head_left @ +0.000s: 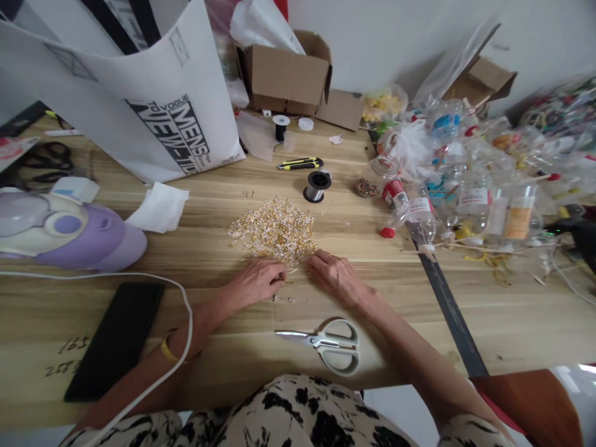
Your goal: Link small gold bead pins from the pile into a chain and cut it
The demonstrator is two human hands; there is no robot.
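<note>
A loose heap of small gold and silver beads (274,230) lies on the wooden table in front of me. My left hand (261,278) is at the heap's near edge, its thumb and fingers pinched together. What they hold is too small to make out. Across a narrow gap, my right hand (331,271) rests at the heap's near right edge with its fingers bent and close together; anything under the fingertips is hidden. A short beaded strand (291,300) lies just below the hands. Nearer to me are scissors (333,344) with pale handles, their blades pointing left.
Behind the heap are a wire spool (318,186), a yellow-black utility knife (300,164) and a dark thread spool (280,128). Plastic bottles (475,198) crowd the right. At left stand a purple device (93,233), a black phone (114,341) and a large bag (139,112). A white cable (186,298) crosses my left forearm.
</note>
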